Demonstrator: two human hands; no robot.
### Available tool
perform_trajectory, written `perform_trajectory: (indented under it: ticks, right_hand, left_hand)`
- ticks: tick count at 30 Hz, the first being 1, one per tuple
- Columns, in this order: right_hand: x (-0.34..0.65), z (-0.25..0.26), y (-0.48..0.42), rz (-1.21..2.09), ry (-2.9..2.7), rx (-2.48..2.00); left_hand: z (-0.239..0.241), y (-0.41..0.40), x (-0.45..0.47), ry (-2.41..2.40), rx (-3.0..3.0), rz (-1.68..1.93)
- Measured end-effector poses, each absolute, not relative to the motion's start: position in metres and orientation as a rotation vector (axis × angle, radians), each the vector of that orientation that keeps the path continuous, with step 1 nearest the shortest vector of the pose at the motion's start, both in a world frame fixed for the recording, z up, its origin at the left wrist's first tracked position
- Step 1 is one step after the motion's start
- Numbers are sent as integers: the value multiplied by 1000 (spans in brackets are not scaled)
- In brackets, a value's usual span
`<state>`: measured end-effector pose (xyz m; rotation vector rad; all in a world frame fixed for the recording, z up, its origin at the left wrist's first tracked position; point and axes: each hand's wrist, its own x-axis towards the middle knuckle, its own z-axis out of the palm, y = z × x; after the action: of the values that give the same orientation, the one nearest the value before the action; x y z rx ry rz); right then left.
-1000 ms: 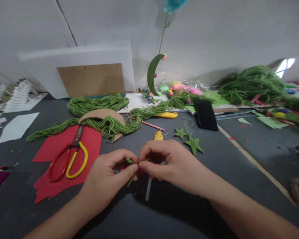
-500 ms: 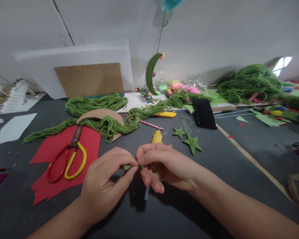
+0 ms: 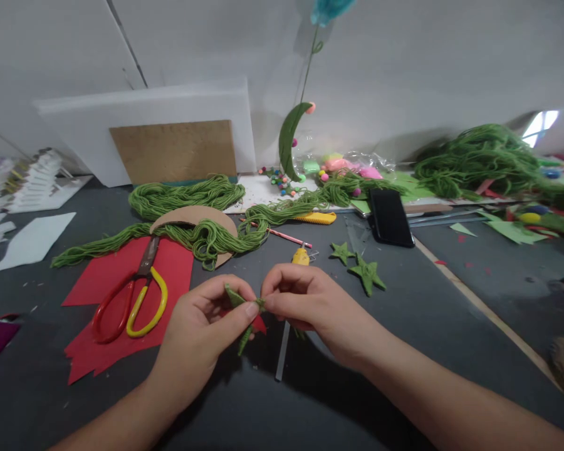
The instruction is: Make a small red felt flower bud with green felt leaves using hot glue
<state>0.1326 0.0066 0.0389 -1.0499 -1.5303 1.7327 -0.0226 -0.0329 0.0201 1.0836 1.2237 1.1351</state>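
My left hand point(image 3: 200, 335) is closed, with thumb and fingers pinching a small green yarn-wrapped star point(image 3: 235, 296). A bit of red point(image 3: 259, 324) shows behind the star's points, and part of the star is hidden by my fingers. Facing it, my right hand point(image 3: 313, 299) pinches green yarn at the star's right tip. Strands hang below the right hand's fingers. Behind that hand lies a yellow glue gun point(image 3: 301, 256), mostly covered, with a clear glue stick point(image 3: 282, 357) poking out towards me. Two finished-looking green stars point(image 3: 367, 274) rest to the right.
Scissors point(image 3: 146, 294) with red and yellow handles lie on red paper point(image 3: 82, 282) at left. Green yarn skeins point(image 3: 183, 195) stretch behind, beside a cardboard crescent point(image 3: 192, 216). A pencil point(image 3: 289, 237), yellow cutter point(image 3: 316, 218) and black phone point(image 3: 391, 217) lie farther back.
My left hand has turned the star so its green points and red part now show. My right hand's fingers have curled in from a more open pose. The view has shifted slightly.
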Motion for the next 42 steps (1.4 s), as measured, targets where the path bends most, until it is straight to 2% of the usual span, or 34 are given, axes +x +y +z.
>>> perform_trajectory:
  ticks: [2, 8, 10, 12, 15, 23, 27, 31, 38, 42]
  right_hand:
    - [132, 37, 5, 1482, -1715, -1048]
    - [135, 30, -4, 206, -2375, -836]
    - [137, 30, -5, -28, -2465, -755]
    - [140, 33, -3, -85, -2496, -711]
    - [143, 39, 2, 140, -2460, -712]
    - [144, 48, 17, 1617, -1895, -1103]
    - [144, 43, 19, 2049, -1533, -1097]
    - [145, 40, 19, 2248, -1339, -1122]
    - [144, 39, 16, 2335, -1251, -1069]
    - [138, 38, 11, 2373, -1180, -1050]
  left_hand:
    - [19, -32, -23, 1210, 979, 1154]
    - [22, -26, -22, 1302, 953, 1186]
    - [26, -26, -21, 1417, 1098, 1151]
    - [31, -27, -20, 1517, 1297, 1091]
    - [34, -30, -20, 1546, 1596, 1011]
    - [31, -34, -23, 1425, 1927, 943]
    - [31, -36, -24, 1314, 1971, 961]
    - [29, -36, -25, 1254, 2002, 1057]
    - [24, -36, -26, 1081, 2157, 1197]
    - [23, -38, -26, 1095, 2045, 1251]
